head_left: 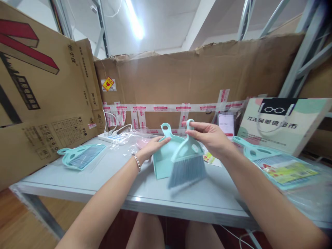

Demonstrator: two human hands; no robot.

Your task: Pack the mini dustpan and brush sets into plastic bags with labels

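A mint-green dustpan (162, 162) stands near the middle of the table, its holed handle pointing up. My left hand (153, 147) grips its left edge, thumb across the front. With my right hand (207, 136) I pinch the handle of a matching hand brush (190, 148) from above. The brush hangs bristles down in front of the dustpan's right side and covers part of it. Its grey-blue bristles are slightly blurred. Whether brush and dustpan touch, I cannot tell.
A wrapped brush-and-dustpan set (84, 157) lies at the left, another packaged set (280, 164) at the right. Behind are a power strip (112, 137), crumpled clear plastic (129, 138), a phone (226, 124) and a paper bag (275, 128). Cardboard boxes (168, 83) wall the back and left.
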